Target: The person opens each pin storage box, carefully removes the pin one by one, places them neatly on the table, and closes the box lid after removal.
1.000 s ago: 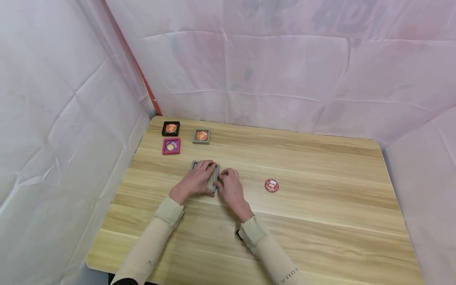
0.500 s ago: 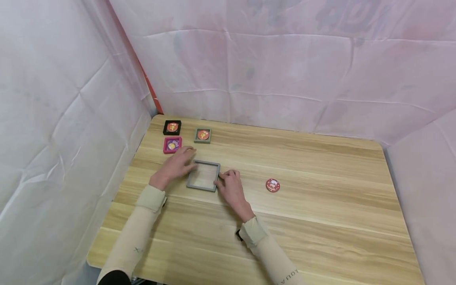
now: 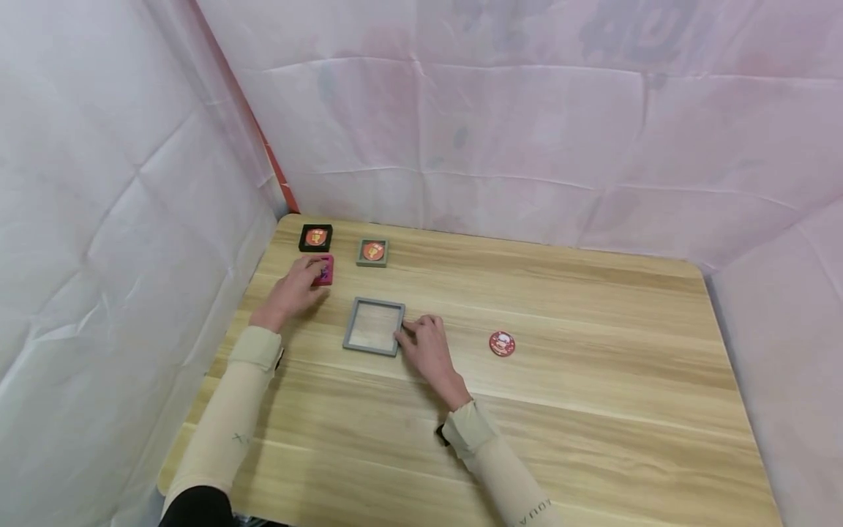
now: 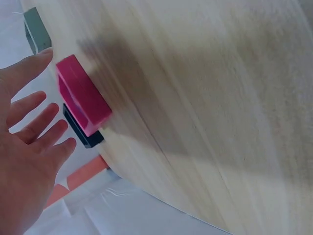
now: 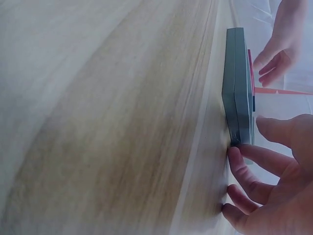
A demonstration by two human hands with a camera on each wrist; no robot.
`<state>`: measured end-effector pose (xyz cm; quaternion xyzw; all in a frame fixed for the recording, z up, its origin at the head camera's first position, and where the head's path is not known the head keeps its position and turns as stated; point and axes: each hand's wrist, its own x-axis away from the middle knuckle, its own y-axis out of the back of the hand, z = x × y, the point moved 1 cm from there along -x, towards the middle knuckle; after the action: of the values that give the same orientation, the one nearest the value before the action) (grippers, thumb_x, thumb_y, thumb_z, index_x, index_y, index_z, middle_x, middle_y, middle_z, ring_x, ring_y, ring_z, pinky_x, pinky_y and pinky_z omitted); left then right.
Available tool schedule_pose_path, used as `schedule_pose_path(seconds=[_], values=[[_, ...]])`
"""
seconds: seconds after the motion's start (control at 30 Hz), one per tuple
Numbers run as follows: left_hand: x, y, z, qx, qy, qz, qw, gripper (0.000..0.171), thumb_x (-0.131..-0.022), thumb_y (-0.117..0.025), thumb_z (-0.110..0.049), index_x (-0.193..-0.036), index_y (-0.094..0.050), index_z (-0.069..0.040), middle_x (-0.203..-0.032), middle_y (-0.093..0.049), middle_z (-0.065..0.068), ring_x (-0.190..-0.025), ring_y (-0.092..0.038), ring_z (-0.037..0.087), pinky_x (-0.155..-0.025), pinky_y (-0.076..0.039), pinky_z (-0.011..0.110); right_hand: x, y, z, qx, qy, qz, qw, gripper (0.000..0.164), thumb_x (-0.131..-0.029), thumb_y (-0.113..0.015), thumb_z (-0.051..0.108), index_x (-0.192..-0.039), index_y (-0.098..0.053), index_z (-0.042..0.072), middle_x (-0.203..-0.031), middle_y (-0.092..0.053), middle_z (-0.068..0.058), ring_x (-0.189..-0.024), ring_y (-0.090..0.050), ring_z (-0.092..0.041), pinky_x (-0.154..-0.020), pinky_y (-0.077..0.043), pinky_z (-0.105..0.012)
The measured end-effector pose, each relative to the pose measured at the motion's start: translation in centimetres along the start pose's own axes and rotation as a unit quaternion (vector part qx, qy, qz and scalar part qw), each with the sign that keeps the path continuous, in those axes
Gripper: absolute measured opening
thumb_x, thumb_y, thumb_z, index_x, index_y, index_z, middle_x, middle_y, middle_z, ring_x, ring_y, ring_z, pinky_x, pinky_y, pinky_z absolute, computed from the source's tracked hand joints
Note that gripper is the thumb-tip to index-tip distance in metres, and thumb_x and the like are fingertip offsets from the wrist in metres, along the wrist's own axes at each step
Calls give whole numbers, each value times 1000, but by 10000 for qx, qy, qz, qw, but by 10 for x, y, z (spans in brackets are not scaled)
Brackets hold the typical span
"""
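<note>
Entry: the left hand (image 3: 292,291), laid across the large grey frame (image 3: 373,327) a second ago, is now being held over the pink frame (image 4: 84,93); its fingers are being kept released and spread, contact being impossible to tell. The right hand (image 3: 429,351) is still being kept at the grey frame, nothing being clenched, thumb and forefinger being set loosely against the edge.

Orientation: the grey frame is lying flat on the table (image 3: 593,410), just left of the right fingertips, turned slightly askew; its sides looking about equal, a long axis cannot be told. The pink frame is lying flat beneath the left fingers, its side wall being seen slantwise in the left wrist view.

Appearance: a clear panel is being bordered by a slim grey rim; a purple picture is being enclosed by the thick pink border, partly covered by the fingers.
</note>
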<state>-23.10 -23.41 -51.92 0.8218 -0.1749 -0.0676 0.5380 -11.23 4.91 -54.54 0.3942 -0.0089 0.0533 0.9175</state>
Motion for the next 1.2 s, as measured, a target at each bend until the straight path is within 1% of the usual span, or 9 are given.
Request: schedule_pose_path(seconds=[0.13,0.27,0.37,0.63,0.73,0.83,0.97,1.07,1.2], values=[[-2,3,3,109,76,8,9999,67,-92,-73,-11,-151,-43,3,-156,-34,29,-139,-38,44,-106,-48,65,-2,1,2,25,9,16,10000,38,-97,-69,28,-118,-73,-3,-108,-72,-18,-118,-51,-32,-104,-47,-47],[-6,2,4,99,150,152,9997,73,-93,-72,-14,-156,-37,0,-158,-30,29,-142,-33,44,-107,-46,66,-4,4,2,53,-63,89,9999,36,-97,-69,27,-118,-74,-2,-107,-74,-17,-119,-52,-33,-106,-47,-47],[-8,2,3,106,181,260,9994,75,-93,-72,-14,-157,-35,0,-160,-27,29,-145,-29,45,-110,-44,66,-6,6,2,40,-45,118,9999,34,-97,-69,24,-117,-75,-2,-106,-75,-17,-116,-53,-32,-104,-47,-48],[-14,7,6,64,244,827,9963,80,-96,-69,-12,-160,-23,1,-166,-18,30,-153,-16,49,-121,-30,66,-9,8,2,28,108,86,9999,28,-96,-69,19,-111,-77,-3,-102,-77,-17,-105,-54,-31,-95,-47,-46],[-15,6,8,22,262,926,9954,81,-96,-67,-12,-161,-20,1,-167,-18,30,-154,-15,49,-124,-25,65,-11,9,2,45,130,121,9998,27,-96,-68,18,-111,-77,-3,-101,-76,-16,-100,-54,-30,-90,-47,-44],[-13,4,11,12,216,908,9956,82,-96,-68,-10,-161,-19,1,-166,-20,30,-153,-19,49,-125,-24,64,-13,9,4,20,48,222,9997,27,-97,-66,18,-114,-76,-1,-103,-74,-15,-96,-51,-28,-84,-45,-41],[-11,1,15,31,99,674,9977,81,-93,-70,-4,-160,-23,1,-164,-26,30,-149,-26,48,-123,-29,63,-17,12,6,-101,-92,289,9995,31,-98,-64,17,-119,-73,-3,-105,-69,-16,-98,-49,-29,-80,-46,-39],[-11,-1,16,-19,-17,516,9987,80,-91,-71,-1,-158,-28,1,-161,-31,29,-147,-31,47,-121,-33,63,-20,12,8,-167,-194,223,9994,34,-97,-64,16,-123,-70,-5,-108,-66,-19,-100,-49,-31,-80,-47,-40],[-10,-4,13,-33,-91,470,9988,80,-89,-74,-1,-157,-31,1,-159,-35,28,-144,-35,47,-119,-36,62,-22,11,9,-200,-302,174,9992,41,-97,-65,17,-132,-64,-3,-118,-63,-22,-106,-49,-34,-84,-50,-43]])
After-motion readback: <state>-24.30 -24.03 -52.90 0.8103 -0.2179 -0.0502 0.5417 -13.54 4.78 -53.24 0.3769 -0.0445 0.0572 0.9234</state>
